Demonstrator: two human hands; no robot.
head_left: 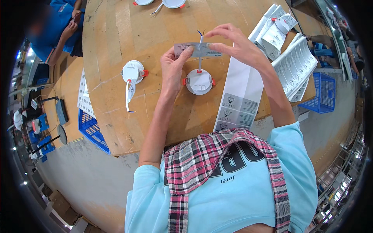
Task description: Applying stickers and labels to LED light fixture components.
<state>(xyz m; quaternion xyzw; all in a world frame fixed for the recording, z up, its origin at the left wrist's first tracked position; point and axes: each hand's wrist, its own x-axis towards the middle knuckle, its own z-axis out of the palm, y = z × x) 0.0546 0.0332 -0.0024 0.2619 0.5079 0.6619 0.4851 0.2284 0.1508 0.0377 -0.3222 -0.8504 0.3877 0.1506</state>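
Note:
A silver-grey printed label (182,49) lies across the white cable (200,63) of a round white downlight (199,82). My left hand (173,66) is closed on the label's left part, its thumb pressed on the front. At the label's right end, the thumb of my right hand (241,48) touches the surface, while its other fingers stretch out above, apart from the label. Bare blue and brown wire ends (201,33) stick up past the label. The downlight lies back side up, with a red clip on either side.
Left of my hands lies another downlight (133,72) with its cable folded. A strip of labels (239,105) runs to the table's near edge. Folded label sheets (295,68) and another downlight (282,25) lie at right. Blue crates (320,93) stand beside the table. A co-worker (58,31) sits far left.

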